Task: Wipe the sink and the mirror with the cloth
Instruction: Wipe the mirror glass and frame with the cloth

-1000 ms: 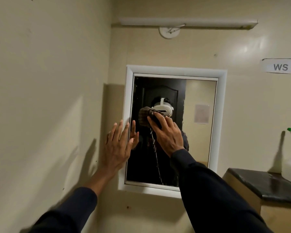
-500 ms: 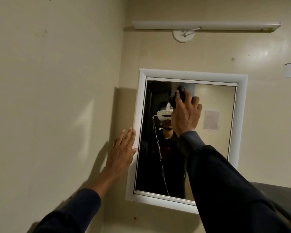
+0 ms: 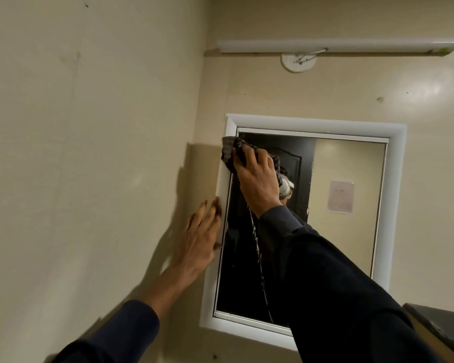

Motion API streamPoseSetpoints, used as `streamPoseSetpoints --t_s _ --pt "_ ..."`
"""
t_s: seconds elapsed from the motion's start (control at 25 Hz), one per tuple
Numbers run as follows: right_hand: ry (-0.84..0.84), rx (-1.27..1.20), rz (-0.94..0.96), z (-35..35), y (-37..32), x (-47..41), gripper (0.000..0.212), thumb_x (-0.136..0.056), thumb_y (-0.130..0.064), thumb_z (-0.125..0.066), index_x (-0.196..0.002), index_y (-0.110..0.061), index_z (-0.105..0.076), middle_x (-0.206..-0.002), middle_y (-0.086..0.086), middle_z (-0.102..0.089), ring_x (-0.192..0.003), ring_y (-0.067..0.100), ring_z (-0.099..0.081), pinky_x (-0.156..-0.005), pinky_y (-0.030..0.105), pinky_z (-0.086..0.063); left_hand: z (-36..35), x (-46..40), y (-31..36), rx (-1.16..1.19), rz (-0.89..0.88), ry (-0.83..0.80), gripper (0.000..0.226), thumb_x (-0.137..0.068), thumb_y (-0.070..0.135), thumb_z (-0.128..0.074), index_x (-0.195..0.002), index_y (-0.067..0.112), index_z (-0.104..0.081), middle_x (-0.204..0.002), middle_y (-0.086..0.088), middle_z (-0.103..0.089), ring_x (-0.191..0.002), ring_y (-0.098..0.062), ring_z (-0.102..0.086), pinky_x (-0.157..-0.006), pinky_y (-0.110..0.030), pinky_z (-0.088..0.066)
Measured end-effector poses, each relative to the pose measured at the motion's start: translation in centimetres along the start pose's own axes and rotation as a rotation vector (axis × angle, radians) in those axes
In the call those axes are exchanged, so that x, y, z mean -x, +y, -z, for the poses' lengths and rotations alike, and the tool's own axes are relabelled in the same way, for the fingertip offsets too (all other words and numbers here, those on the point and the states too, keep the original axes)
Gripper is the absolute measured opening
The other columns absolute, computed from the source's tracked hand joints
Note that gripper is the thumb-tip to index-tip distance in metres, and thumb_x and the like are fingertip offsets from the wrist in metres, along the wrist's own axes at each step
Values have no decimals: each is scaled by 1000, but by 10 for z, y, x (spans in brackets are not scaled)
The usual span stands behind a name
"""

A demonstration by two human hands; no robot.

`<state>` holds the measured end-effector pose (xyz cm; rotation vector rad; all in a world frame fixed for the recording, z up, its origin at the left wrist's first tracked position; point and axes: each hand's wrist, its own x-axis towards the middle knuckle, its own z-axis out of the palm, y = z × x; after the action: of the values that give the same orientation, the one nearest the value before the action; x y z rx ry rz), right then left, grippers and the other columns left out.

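Observation:
A white-framed mirror (image 3: 396,179) hangs on the beige wall. My right hand (image 3: 257,176) presses a dark grey cloth (image 3: 228,153) against the glass at the mirror's upper left corner, and the cloth overlaps the frame there. My left hand (image 3: 199,239) lies flat with fingers spread on the wall, touching the left edge of the frame at mid height. The sink is out of view.
A white tube light (image 3: 338,45) is mounted above the mirror. A side wall (image 3: 89,153) stands close on the left. The corner of a dark countertop (image 3: 440,326) shows at the lower right.
My right hand with the cloth swept from the middle of the glass up and then left into the upper left corner. The left hand stayed by the frame. The view tilted upward.

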<state>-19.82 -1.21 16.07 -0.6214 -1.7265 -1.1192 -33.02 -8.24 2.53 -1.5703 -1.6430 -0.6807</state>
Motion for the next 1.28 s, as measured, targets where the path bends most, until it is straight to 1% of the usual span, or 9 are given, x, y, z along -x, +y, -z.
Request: streamPoseSetpoints --t_s 0.12,0.2,0.32,0.48,0.64,0.72,0.92,1.16,1.28 --pt "-96 18 331 16 48 18 62 -75 -13 -74 -135 -18 -56 -134 11 -51 -111 34 -42 -94 48 -44 -1 -1 4 11 -3 34 92 -59 26 -86 -137 6 -42 -156 -11 -29 -145 -32 -23 -106 -43 -43" --pt "-137 43 337 25 92 38 62 -76 -18 -74 -136 -21 -56 -138 9 -48 -116 34 -41 -96 49 -42 -2 -1 8 34 -3 49 98 -57 24 -87 -140 6 -37 -159 -9 -21 -146 -31 -21 -107 -39 -41" --pt "54 58 -83 37 158 84 52 -81 -16 -70 -131 -26 -59 -136 5 -50 -112 35 -46 -90 46 -43 -1 -1 9 60 16 62 99 -55 21 -88 -140 5 -39 -158 -7 -24 -144 -31 -27 -106 -38 -40" --pt "195 77 -633 51 179 109 45 -86 -28 -39 -124 -24 -62 -132 8 -50 -109 38 -43 -85 42 -41 1 -4 6 20 18 63 100 -51 29 -90 -138 6 -45 -156 -5 -31 -141 -31 -34 -105 -39 -43" --pt "139 68 -912 46 127 79 53 -80 -14 -58 -133 -17 -52 -135 15 -44 -109 40 -42 -87 48 -42 3 -6 7 -14 29 21 104 -51 36 -89 -140 7 -43 -157 -4 -29 -142 -31 -32 -105 -41 -44" --pt "114 42 -818 36 87 60 63 -74 -3 -64 -134 -15 -51 -131 18 -46 -106 40 -43 -85 48 -44 4 -5 8 -34 39 2 104 -53 38 -88 -140 8 -41 -158 -4 -26 -143 -31 -29 -105 -42 -44" --pt "-29 -60 -89 -1 -20 42 59 -77 -6 -67 -133 -12 -52 -128 17 -44 -102 35 -42 -87 49 -48 15 0 15 23 46 18 88 -71 16 -77 -147 14 -32 -161 -1 -14 -148 -31 -9 -113 -46 -31" --pt "-52 -2 122 6 20 63 52 -87 -18 -57 -138 -15 -49 -129 13 -49 -102 31 -45 -86 45 -47 8 -2 9 -43 57 23 87 -64 24 -83 -140 13 -42 -160 -2 -21 -147 -31 -18 -107 -46 -38" --pt "-20 64 -64 20 78 85 55 -85 -19 -58 -140 -16 -49 -131 15 -50 -101 33 -43 -80 46 -48 4 -3 7 -39 56 32 97 -58 32 -86 -141 12 -41 -159 0 -23 -145 -30 -25 -101 -43 -43"
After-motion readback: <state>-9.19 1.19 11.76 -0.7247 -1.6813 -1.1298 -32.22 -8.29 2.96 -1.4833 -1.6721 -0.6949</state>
